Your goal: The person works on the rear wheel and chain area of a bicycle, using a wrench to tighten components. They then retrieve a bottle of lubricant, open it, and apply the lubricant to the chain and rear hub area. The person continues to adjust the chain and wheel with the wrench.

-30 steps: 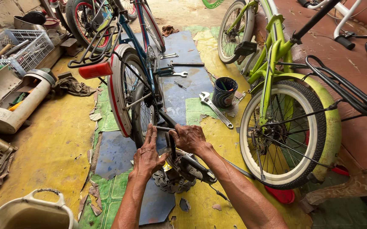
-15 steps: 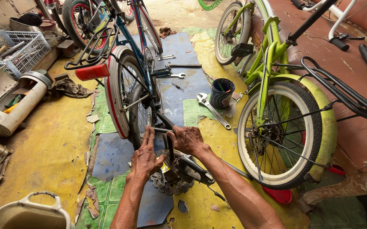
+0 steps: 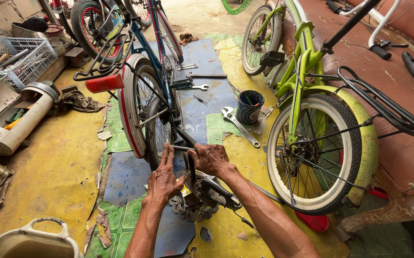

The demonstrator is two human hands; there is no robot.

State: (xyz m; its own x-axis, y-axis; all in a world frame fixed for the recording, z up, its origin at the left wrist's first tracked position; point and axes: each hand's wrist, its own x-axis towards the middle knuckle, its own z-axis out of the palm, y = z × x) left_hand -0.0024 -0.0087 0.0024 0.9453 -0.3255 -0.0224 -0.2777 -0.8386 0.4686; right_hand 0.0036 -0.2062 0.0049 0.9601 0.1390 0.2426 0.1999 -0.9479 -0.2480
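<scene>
Between the hands, a black crank arm (image 3: 216,190) and chainring (image 3: 188,208) lie on the floor. Left hand (image 3: 163,179) rests flat, fingers extended, on the metal frame tube (image 3: 184,148); right hand (image 3: 210,159) curls around it. Beyond the right hand lies an adjustable wrench (image 3: 239,125).

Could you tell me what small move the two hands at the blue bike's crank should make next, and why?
Probably steady the crank with the left hand while the right hand presses or turns the black tool at it. Both hands already close on that spot beside the rear wheel, and the chainring rests on the floor, so the part looks unsteady.
</scene>
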